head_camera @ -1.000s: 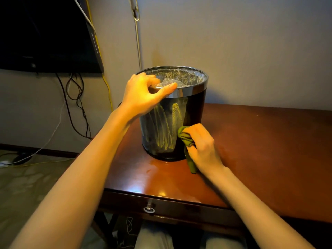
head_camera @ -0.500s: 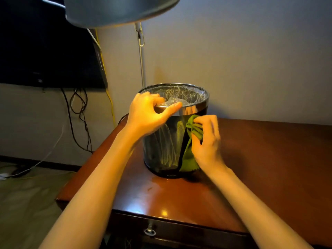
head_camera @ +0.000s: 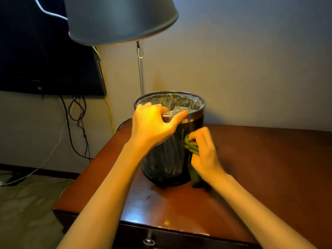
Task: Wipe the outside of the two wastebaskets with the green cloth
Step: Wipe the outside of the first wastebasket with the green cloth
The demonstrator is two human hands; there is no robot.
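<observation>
Hidden: green cloth [head_camera: 190,148] lies mostly behind the blurred right hand [head_camera: 204,155], which clutches it.
Count: one wastebasket [head_camera: 165,159], at the table's [head_camera: 269,168] back-left corner; left hand [head_camera: 152,123] pinches its rim.

wastebasket [head_camera: 166,159] on desk [head_camera: 269,168] | cloth [head_camera: 191,148] against its right side | lamp shade [head_camera: 122,20] above, left

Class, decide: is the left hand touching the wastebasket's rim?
Touching. The head view shows the left hand gripping the wastebasket at its rim, thumb along the outside.
</observation>
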